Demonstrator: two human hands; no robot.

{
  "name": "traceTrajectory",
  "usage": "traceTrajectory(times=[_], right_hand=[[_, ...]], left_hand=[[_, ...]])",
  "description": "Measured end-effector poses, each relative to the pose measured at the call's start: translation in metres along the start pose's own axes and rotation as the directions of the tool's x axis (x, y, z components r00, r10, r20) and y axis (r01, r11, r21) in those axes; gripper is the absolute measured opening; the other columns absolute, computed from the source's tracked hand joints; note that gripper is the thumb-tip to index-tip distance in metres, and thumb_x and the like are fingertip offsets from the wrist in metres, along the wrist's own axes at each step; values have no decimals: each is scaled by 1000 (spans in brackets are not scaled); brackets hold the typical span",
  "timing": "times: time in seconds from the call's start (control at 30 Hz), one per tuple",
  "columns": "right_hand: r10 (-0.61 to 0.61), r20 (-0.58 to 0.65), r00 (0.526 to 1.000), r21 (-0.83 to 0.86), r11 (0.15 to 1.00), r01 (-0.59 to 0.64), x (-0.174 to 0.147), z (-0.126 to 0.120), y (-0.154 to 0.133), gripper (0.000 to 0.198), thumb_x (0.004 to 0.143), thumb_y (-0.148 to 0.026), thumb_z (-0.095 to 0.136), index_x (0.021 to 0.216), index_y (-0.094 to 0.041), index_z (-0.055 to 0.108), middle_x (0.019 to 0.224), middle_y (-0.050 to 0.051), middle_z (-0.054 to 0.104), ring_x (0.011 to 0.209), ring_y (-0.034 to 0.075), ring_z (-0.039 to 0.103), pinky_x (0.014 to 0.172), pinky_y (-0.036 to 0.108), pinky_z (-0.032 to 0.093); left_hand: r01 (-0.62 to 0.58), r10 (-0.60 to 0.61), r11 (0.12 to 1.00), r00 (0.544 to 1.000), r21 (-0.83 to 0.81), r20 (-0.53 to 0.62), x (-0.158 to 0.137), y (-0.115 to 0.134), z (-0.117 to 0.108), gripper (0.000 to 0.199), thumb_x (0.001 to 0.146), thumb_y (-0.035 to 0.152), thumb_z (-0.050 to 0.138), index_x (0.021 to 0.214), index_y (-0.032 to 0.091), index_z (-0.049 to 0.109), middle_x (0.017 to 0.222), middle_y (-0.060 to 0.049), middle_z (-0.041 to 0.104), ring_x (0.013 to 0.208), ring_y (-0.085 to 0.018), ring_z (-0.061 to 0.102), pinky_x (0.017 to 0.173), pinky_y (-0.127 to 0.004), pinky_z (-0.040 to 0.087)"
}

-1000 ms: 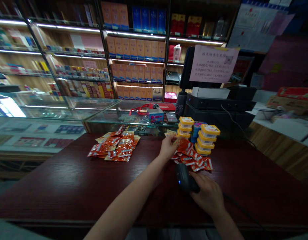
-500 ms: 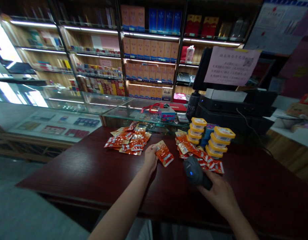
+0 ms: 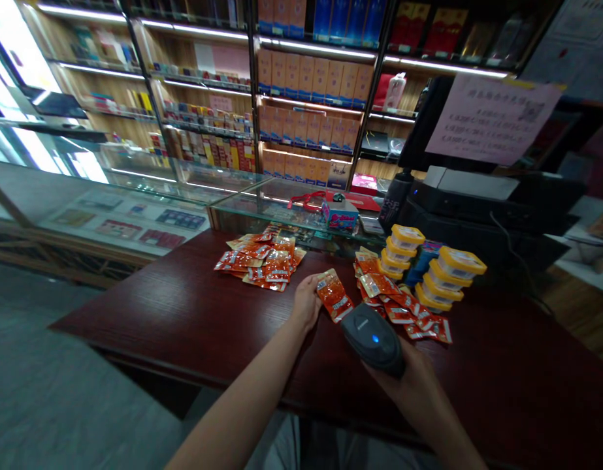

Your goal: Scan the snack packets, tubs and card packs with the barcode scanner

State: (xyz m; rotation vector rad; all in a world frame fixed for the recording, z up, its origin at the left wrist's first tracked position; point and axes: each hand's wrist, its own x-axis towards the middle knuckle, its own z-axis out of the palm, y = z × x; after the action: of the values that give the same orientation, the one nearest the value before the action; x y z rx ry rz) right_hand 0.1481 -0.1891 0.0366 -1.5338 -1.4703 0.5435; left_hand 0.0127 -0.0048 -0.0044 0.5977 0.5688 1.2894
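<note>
My left hand [image 3: 307,303] is closed on the upper left corner of an orange snack packet [image 3: 335,297], holding it over the dark wooden counter. In my right hand [image 3: 404,375] is a dark barcode scanner [image 3: 372,336] with a lit blue light on top; its head points at the packet's lower end. A pile of similar orange packets [image 3: 266,261] lies to the left of my left hand. More orange packets [image 3: 399,303] lie spread beyond the scanner to the right. Behind these stand two stacks of yellow-lidded tubs [image 3: 399,251], [image 3: 445,277].
A glass display case [image 3: 252,202] borders the counter's far side, with a small colourful box [image 3: 339,214] on it. At the back right stands a monitor with a paper notice [image 3: 492,121] on it. Shelves of boxed goods [image 3: 315,75] fill the wall.
The scanner has turned and moved left, so its head is now close to the packet. My left hand still grips the packet. The camera view has shifted slightly.
</note>
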Motion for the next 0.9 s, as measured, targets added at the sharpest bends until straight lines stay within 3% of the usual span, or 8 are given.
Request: traceTrajectory(times=[0.13, 0.27, 0.4, 0.5, 0.57, 0.7, 0.8, 0.9], right_hand=[[32, 23, 999, 1, 999, -32, -1, 1, -4, 34, 71, -35, 64, 101, -20, 65, 100, 8, 72, 92, 26, 67, 84, 37, 52], [38, 13, 999, -34, 999, -38, -1, 0, -6, 33, 71, -38, 63, 100, -21, 66, 98, 7, 73, 90, 26, 68, 79, 34, 52], [11, -28, 1000, -217, 976, -17, -2, -10, 4, 34, 73, -40, 60, 103, -23, 65, 94, 6, 73, 84, 25, 68, 73, 33, 52], [-20, -85, 996, -474, 880, -23, -5, -24, 21, 33, 75, -39, 57, 105, -26, 63, 93, 5, 73, 81, 25, 68, 67, 33, 50], [-75, -99, 992, -601, 799, 0, -7, -34, 35, 31, 77, -39, 54, 104, -25, 63, 90, 6, 73, 76, 25, 69, 61, 32, 48], [-250, -93, 964, -724, 682, 107, -10, -44, 62, 33, 82, -41, 48, 105, -19, 60, 96, 10, 71, 81, 27, 68, 65, 35, 49], [-375, -66, 925, -750, 630, 201, -11, -41, 79, 31, 82, -33, 48, 107, -17, 57, 99, 11, 70, 83, 26, 68, 69, 35, 50], [-498, 23, 867, -789, 523, 322, -11, -37, 91, 33, 78, -24, 49, 110, -17, 54, 99, 11, 70, 85, 24, 67, 71, 33, 51]], left_hand=[[-3, 3, 1000, 1000, -13, -8, -1, 0, 2, 22, 70, 30, 71, 83, 15, 63, 81, -7, 71, 77, -21, 67, 78, -38, 53], [-27, 27, 999, 1000, 28, 6, 1, 0, 0, 24, 68, 31, 73, 83, 13, 65, 84, -8, 71, 76, -17, 66, 78, -33, 51], [-52, 51, 996, 999, 79, 17, 1, 0, -2, 29, 69, 36, 73, 86, 13, 67, 87, -8, 71, 75, -17, 65, 74, -31, 51], [-142, 137, 956, 990, 256, 35, -1, -1, -2, 30, 72, 39, 68, 89, 14, 69, 88, -8, 71, 77, -18, 65, 72, -30, 50], [-226, 217, 873, 974, 432, 71, -2, 0, -2, 26, 74, 37, 66, 86, 14, 71, 85, -7, 71, 77, -18, 64, 71, -28, 49], [-307, 308, 735, 945, 604, 105, -4, 0, -4, 20, 75, 33, 63, 73, 14, 67, 67, -3, 66, 63, -14, 60, 59, -23, 46], [-234, 262, 784, 964, 575, 35, -4, 2, -5, 22, 79, 37, 58, 74, 15, 58, 48, 4, 54, 40, -9, 49, 42, -19, 38], [-168, 245, 874, 963, 456, -115, 1, 12, -5, 21, 82, 37, 55, 79, 17, 49, 47, 6, 51, 36, -9, 50, 38, -18, 40]])
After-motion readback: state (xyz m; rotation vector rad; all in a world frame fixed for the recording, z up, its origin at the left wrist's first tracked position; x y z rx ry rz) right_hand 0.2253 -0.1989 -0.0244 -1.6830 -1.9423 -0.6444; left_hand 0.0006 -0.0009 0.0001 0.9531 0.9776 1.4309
